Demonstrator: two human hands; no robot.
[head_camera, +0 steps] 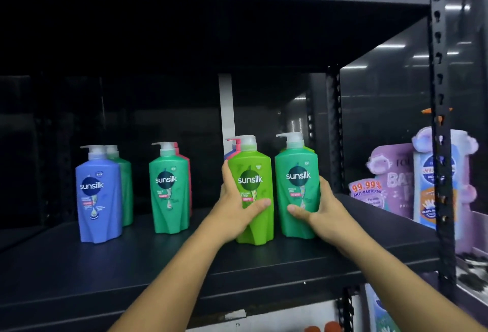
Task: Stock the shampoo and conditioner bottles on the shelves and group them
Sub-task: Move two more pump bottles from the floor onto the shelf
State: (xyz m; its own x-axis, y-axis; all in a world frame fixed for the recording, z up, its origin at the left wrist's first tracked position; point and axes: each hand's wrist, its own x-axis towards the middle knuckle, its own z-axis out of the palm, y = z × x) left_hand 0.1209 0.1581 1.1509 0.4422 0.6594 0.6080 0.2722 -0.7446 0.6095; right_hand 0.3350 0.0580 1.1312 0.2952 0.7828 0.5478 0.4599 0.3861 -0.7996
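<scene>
One black shelf (105,265) (matte), dim room beyond

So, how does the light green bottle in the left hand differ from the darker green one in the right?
The light green bottle is lime; the darker green bottle is teal. The left hand grips the light green bottle, the right hand the darker green bottle. The light green bottle stands nearer the shelf front. Both are upright, with Sunsilk labels and white pumps.
</scene>
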